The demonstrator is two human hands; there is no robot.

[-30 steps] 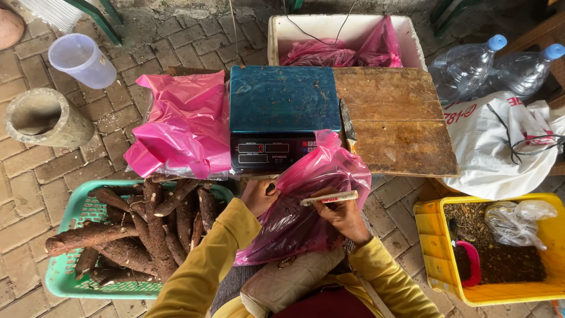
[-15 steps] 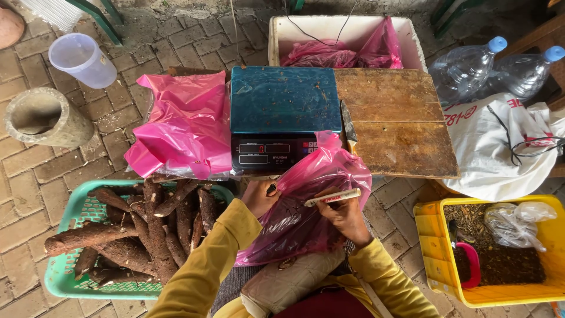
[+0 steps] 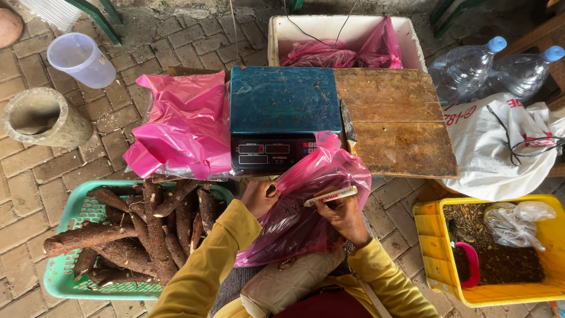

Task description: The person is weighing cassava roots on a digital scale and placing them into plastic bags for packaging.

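Observation:
A pink plastic bag (image 3: 306,206) rests on my lap, its top bunched up near the scale. My left hand (image 3: 260,197) grips the bag's left side and also pinches a small dark marker cap. My right hand (image 3: 344,215) holds a white marker pen (image 3: 331,196) lying across the bag's surface, tip pointing left. Both arms wear yellow sleeves. A blue-topped digital scale (image 3: 285,112) with nothing on its platform stands just beyond the bag.
A green basket (image 3: 65,277) of brown cassava roots (image 3: 141,235) lies at my left. Loose pink bags (image 3: 188,123) sit beside the scale, a wooden board (image 3: 400,123) with a knife (image 3: 348,126) at its right. A yellow crate (image 3: 435,259), a white box (image 3: 347,29), water bottles (image 3: 471,65), a jug (image 3: 82,59).
The marker in my right hand has shifted slightly across the bag. My left hand keeps its hold on the bag's side.

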